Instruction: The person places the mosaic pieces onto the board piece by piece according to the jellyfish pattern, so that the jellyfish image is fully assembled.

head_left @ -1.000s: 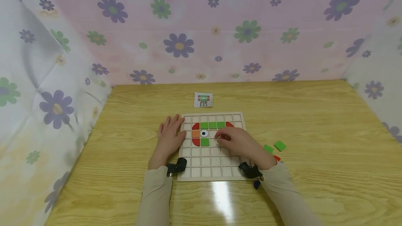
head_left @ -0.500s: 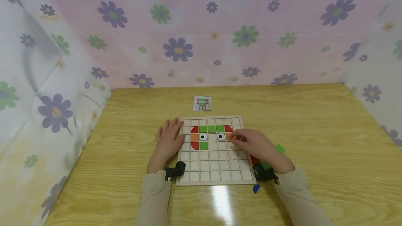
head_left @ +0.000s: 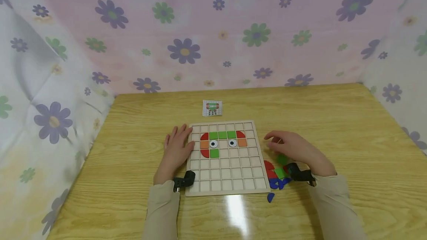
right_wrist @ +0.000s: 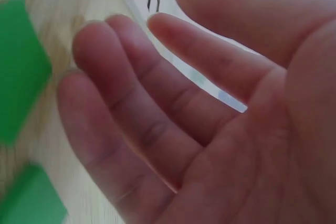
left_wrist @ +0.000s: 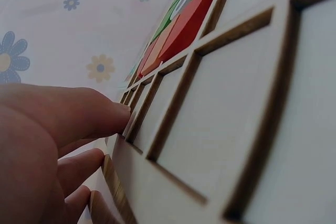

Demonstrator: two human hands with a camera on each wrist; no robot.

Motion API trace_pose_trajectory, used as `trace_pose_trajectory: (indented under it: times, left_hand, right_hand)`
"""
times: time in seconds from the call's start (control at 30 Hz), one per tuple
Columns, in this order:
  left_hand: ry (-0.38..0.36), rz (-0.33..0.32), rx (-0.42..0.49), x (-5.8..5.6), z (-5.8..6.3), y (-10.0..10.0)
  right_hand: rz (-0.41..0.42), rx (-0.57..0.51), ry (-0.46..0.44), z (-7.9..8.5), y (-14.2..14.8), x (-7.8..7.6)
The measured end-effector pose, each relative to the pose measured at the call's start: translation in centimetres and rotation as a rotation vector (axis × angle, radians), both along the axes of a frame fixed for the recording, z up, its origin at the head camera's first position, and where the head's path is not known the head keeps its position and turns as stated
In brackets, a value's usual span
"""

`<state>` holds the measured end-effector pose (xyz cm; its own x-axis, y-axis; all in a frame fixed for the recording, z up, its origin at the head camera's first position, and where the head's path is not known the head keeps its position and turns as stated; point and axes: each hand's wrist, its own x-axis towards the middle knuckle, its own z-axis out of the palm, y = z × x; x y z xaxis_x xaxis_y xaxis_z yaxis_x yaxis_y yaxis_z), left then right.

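A wooden grid board lies on the table. In its cells sit a row of green squares, two eye discs, two orange squares, red quarter-round pieces and a lower green square. My left hand rests along the board's left edge, fingers extended and thumb at the frame, as the left wrist view also shows. My right hand hovers right of the board with fingers loosely bent; the right wrist view shows nothing in it. Loose green pieces lie beside it.
A small printed pattern card lies behind the board. Against the board's right edge are loose red pieces, green squares and several blue pieces; one blue half-round sits nearer the front. Flowered cloth hangs behind the table.
My right hand has uncovered the right eye disc, released the orange square in its cell beside it, and moved right off the board. My left hand stays at the left edge.
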<state>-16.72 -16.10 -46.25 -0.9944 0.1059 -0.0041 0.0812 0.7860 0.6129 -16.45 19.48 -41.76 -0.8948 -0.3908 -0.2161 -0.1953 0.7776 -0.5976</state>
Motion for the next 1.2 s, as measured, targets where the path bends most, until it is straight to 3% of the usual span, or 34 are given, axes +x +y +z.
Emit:
trace_pose_trajectory:
  times: [0.2, 0.43, 0.6, 0.8, 1.2]
  left_hand:
    - [0.001, -0.003, 0.001, 0.0, -0.1, -0.1]
    - [0.002, -0.006, -0.008, 0.1, 0.0, -0.1]
    - [0.001, -0.008, -0.008, 0.1, 0.0, 0.0]
    - [0.004, -0.007, -0.006, 0.0, 0.0, 0.0]
    - [0.002, -0.007, -0.004, 0.1, 0.1, 0.0]
  right_hand:
    - [-0.025, -0.005, -0.032, 0.3, 2.2, 0.0]
    - [-0.049, 0.067, -0.018, 0.3, 4.2, 0.3]
    - [-0.047, 0.100, -0.064, -0.1, 5.0, 0.2]
    - [-0.030, 0.125, -0.061, -0.2, 4.7, 0.0]
    - [-0.049, 0.168, 0.063, -0.2, 2.4, -0.3]
